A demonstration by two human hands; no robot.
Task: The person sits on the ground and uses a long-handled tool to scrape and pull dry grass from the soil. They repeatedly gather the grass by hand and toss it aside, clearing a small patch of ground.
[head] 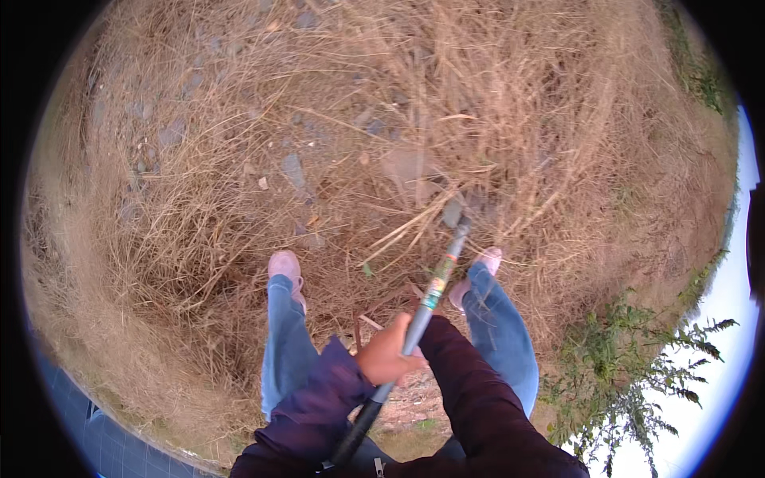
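My left hand (pixel 388 352) is wrapped around the grey handle (pixel 421 322) of a long-handled tool. The handle slants from a black grip (pixel 357 429) near my waist up to a head (pixel 454 213) low among dry stalks. That head is greyish and blurred, so its exact shape is unclear. A colourful printed sticker (pixel 439 287) circles the shaft. My right hand (pixel 438 308) lies mostly hidden behind the shaft, just beyond the left one; how its fingers are placed does not show. Loose straw stalks (pixel 412 224) lie beside the tool head.
Dry grass (pixel 197 257) covers much of the ground, with grey stones (pixel 293 167) showing through. My pink shoes (pixel 284 266) stand apart on either side of the tool. A leafy green plant (pixel 609 358) rises at the right. Dark gridded panels (pixel 128 445) edge the lower left.
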